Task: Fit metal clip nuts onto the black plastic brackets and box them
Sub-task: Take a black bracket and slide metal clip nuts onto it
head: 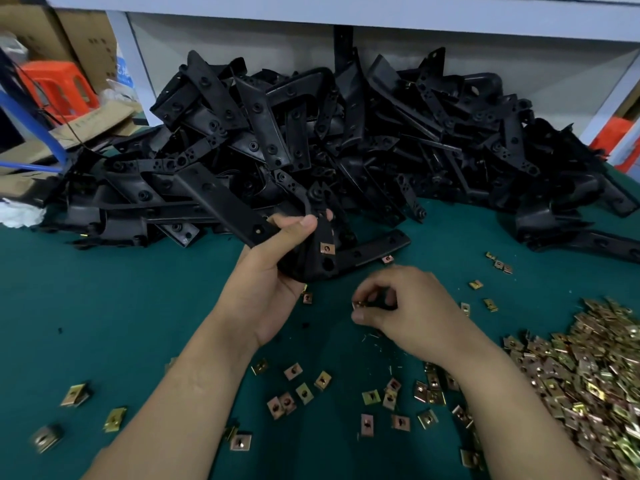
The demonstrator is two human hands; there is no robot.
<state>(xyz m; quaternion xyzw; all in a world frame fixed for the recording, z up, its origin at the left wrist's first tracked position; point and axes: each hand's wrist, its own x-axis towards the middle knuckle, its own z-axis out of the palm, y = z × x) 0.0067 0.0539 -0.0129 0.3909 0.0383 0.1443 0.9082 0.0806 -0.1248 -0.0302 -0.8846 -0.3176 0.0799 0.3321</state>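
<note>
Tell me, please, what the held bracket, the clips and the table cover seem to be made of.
Bracket: likely moulded plastic, matte black, with a dull sheen and formed holes.
Clips: thin sheet metal, probably plated, with a shiny yellow-to-pink gloss and folded edges.
Table cover: perhaps felt or a rubber mat, dark green, without glare.

One wide-angle view from the person's head looks forward and down, close over the green table (104, 306); the left hand (263, 278) and right hand (415, 317) sit nearest, the bracket pile (346, 140) farther back
</note>
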